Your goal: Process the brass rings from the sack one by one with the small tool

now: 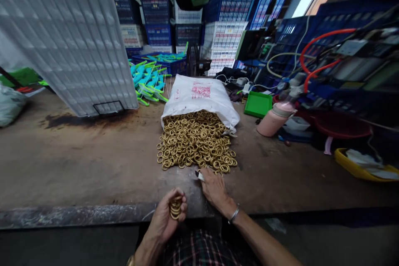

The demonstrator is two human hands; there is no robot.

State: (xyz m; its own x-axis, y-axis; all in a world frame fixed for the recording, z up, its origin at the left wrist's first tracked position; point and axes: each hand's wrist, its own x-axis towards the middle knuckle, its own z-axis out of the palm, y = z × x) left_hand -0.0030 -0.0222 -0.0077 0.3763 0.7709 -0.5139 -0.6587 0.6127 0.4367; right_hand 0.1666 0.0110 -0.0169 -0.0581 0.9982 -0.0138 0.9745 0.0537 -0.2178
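Observation:
Several brass-coloured rings [176, 208] lie stacked in the curled fingers of my left hand [166, 216], just over the table's front edge. My right hand [215, 188] is closed on a small tool [200, 175] with a whitish body and a dark tip; its exact kind is unclear. Those fingers are at the near edge of a heap of brass-coloured rings [196, 141]. The heap spills out of the mouth of a white woven sack [202, 91] with red print, lying on its side. Some rings by the right fingertips are partly hidden.
The brown worktable [93, 162] has a worn front edge. A large whitish ribbed panel [68, 45] stands at left, near blue and green plastic pieces [149, 79]. On the right are a green tray [258, 104], a pink bottle [274, 119] and a yellow tray [358, 168]. Stacked crates [227, 35] stand behind.

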